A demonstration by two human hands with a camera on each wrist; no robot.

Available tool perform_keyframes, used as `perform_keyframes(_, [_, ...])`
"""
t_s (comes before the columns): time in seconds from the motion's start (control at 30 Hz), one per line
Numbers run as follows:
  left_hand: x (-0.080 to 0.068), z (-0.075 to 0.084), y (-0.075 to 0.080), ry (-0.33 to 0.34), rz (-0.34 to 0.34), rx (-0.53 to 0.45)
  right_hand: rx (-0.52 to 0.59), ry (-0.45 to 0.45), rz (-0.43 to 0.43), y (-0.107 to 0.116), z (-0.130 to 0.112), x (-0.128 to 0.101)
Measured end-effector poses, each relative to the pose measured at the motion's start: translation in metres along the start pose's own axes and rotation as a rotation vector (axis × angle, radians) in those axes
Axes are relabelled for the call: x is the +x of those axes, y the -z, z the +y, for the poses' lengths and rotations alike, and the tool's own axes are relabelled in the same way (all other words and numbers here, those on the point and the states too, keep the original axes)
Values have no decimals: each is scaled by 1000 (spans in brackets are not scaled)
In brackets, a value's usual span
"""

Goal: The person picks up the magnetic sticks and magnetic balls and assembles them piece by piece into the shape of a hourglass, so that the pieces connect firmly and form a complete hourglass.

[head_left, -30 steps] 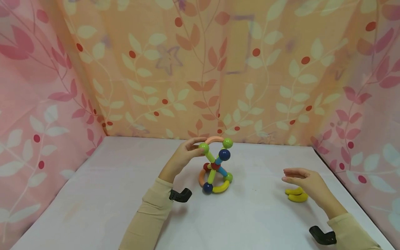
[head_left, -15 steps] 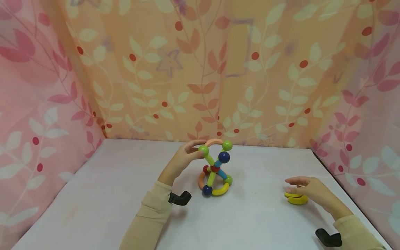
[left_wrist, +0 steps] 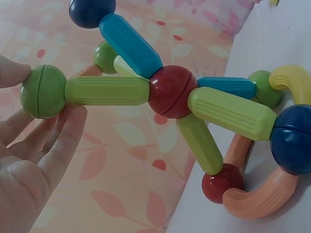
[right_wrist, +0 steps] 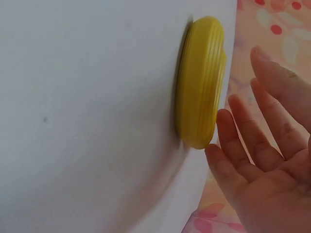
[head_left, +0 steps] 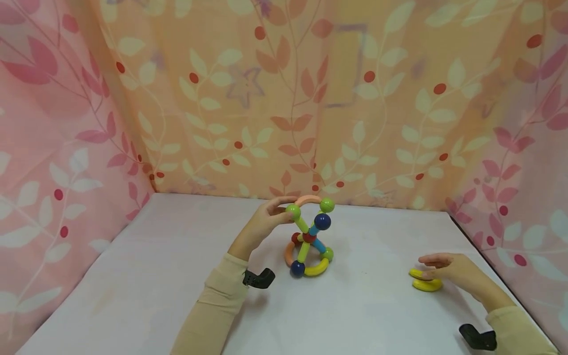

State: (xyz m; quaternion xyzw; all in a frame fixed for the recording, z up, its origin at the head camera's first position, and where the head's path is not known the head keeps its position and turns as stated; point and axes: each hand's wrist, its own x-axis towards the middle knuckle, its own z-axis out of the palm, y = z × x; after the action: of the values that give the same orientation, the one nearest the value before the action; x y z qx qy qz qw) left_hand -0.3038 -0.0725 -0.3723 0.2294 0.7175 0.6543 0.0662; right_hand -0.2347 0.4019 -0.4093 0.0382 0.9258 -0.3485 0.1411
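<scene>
A magnetic ball-and-stick toy stands on the table, its green, blue, yellow and orange rods joined by coloured balls around a red centre ball. My left hand pinches its upper-left green ball between thumb and fingers. Over on the right, two curved yellow pieces lie close together on the tabletop. My right hand hovers over and beside them, fingers extended, holding nothing. In the right wrist view the ridged yellow piece nearly touches a fingertip; its partner is mostly hidden behind it.
The white table carries these pieces. Flowered cloth hangs behind it and along both sides. A black wrist camera mount sticks out from each sleeve.
My right hand has lowered towards the yellow pieces and shifted slightly right; these now lie a little further apart. My left hand keeps its hold and the toy stays in place.
</scene>
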Motion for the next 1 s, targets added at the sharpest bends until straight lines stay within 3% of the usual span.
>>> perform_keyframes(0.27, [0, 2, -1, 5, -19, 6, -3, -47, -69, -6, 5, 4])
perform_keyframes(0.73, [1, 1, 0, 9, 2, 2, -72, 3, 14, -18, -10, 18])
perform_keyframes(1.0, [1, 0, 0, 11, -3, -15, 13, -34, 47, -26, -20, 25])
